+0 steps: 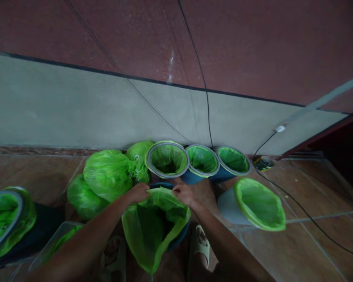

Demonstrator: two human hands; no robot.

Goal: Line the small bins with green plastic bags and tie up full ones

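Observation:
A green trash bag (144,231) hangs open in and over a dark blue bin (181,235) between my feet. My left hand (139,192) grips the bag's edge at the bin's far left rim. On the far right of the same rim, my right hand (184,194) has its fingers closed on the bag too. Toward me the bag's near edge droops loosely outside the bin. Its inside is dark, and its bottom cannot be made out.
Three lined bins with grey rims, one a blue bin (193,178), line the wall. Tied, filled green bags (108,174) lie left of them. A white lined bin (230,207) stands right. Another lined bin (47,219) and a clear box (48,244) are left. A black cable (300,203) crosses the tiles.

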